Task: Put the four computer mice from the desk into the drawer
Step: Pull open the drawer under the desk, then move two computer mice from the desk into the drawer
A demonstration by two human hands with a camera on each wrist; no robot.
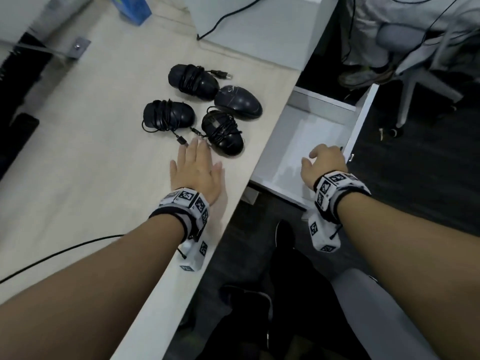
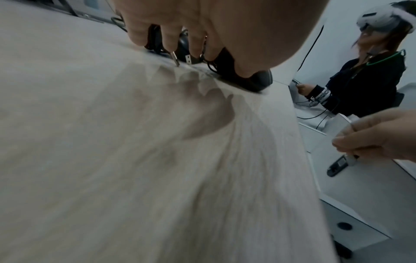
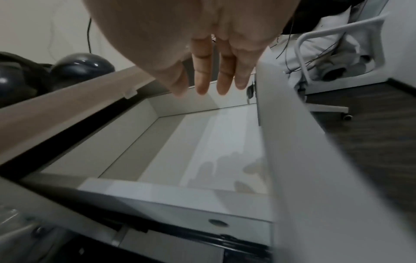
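Four black mice lie together on the pale desk [image 1: 91, 165]: a cord-wrapped far mouse [image 1: 192, 81], a bare mouse [image 1: 239, 101], a wrapped left mouse [image 1: 168, 115] and a wrapped near mouse [image 1: 223, 132]. My left hand [image 1: 205, 157] hovers flat just short of the near mouse [image 2: 247, 78], fingers straight and holding nothing. A USB plug [image 2: 175, 58] lies by its fingertips. The white drawer [image 1: 298, 152] stands pulled out at the desk's right and holds nothing. My right hand [image 1: 324, 159] hangs over it beside the drawer front [image 3: 292, 142], fingers [image 3: 223, 71] straight and empty.
A blue box [image 1: 130, 6] and a white block [image 1: 259, 29] with a black cable stand at the desk's far end. Another cable [image 1: 65, 250] crosses the near desk. An office chair [image 1: 415, 81] and another seated person [image 2: 371, 80] are beyond the drawer. My legs are below the desk edge.
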